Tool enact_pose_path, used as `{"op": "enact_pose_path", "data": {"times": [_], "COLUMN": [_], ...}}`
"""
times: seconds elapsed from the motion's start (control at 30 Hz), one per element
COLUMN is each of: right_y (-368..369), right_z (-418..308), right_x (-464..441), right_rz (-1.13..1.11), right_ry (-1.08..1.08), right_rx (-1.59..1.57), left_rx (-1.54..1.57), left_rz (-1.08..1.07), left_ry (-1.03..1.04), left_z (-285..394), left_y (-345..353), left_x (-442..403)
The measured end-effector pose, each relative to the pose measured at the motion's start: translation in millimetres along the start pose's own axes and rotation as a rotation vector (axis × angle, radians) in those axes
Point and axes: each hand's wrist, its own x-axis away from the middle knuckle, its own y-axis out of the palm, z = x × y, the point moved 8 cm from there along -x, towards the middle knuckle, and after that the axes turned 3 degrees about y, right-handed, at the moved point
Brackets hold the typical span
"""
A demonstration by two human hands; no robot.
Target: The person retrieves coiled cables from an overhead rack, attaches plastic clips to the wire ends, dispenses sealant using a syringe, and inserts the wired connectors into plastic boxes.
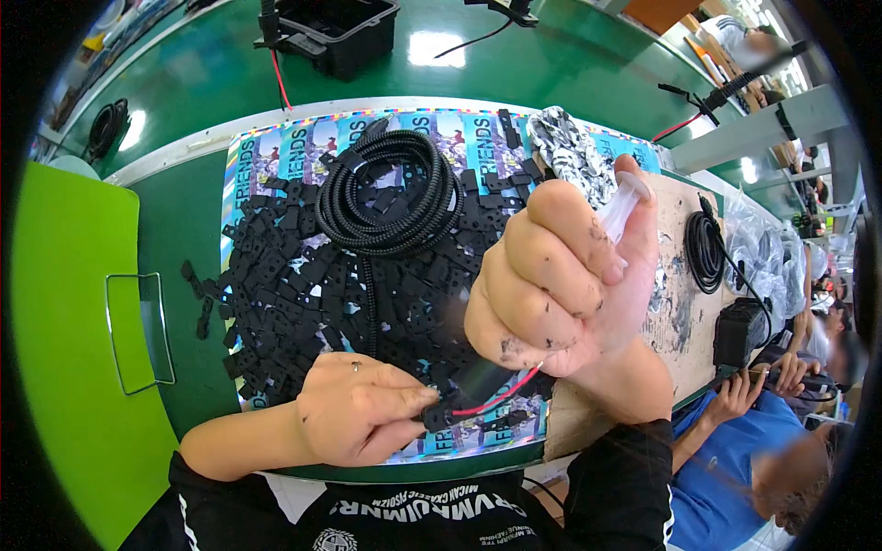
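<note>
- The left hand is over the near edge of the worktop, its thumb and forefinger pinched together on a small black plug.
- A red wire and a dark one beside it leave the plug, slanting away from the near edge and rightward to just under the right fist.
- The right hand is raised higher, fingers curled tight around what looks like a clear syringe, the thumb up by its flat round end.
- The syringe's long axis slopes from that end, on the far right, down through the fist toward the near edge — so its low end and the wires' far end come close together. Whether they touch, I cannot tell; the fist hides it.
- The plug is nearer the left hand — gripped by it — while the wires' far end lies beside the right.
- Beyond the hands, a coil of black cable rests on a heap of black pieces, over a printed sheet reaching toward the worktop's far edge.
</note>
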Motion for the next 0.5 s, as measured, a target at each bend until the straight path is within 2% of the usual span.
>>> {"op": "enact_pose_path", "data": {"times": [0.07, 0.17, 0.37, 0.5], "right_y": [-3, -8, -10, -11], "right_z": [-3, -6, -5, -6], "right_x": [0, 1, 2, 2], "right_rz": [0.031, 0.079, 0.099, 0.107], "right_ry": [-0.048, -0.134, -0.169, -0.179], "right_rx": [0.013, 0.031, -0.001, 0.008], "left_rx": [0.069, 0.28, 0.295, 0.291], "left_rz": [0.033, 0.279, 0.314, 0.343], "left_ry": [-0.138, -0.178, -0.305, -0.301], "left_z": [-9, -20, -21, -19], "left_y": [1, 1, 0, 1], "left_x": [5, 18, 21, 22]}}
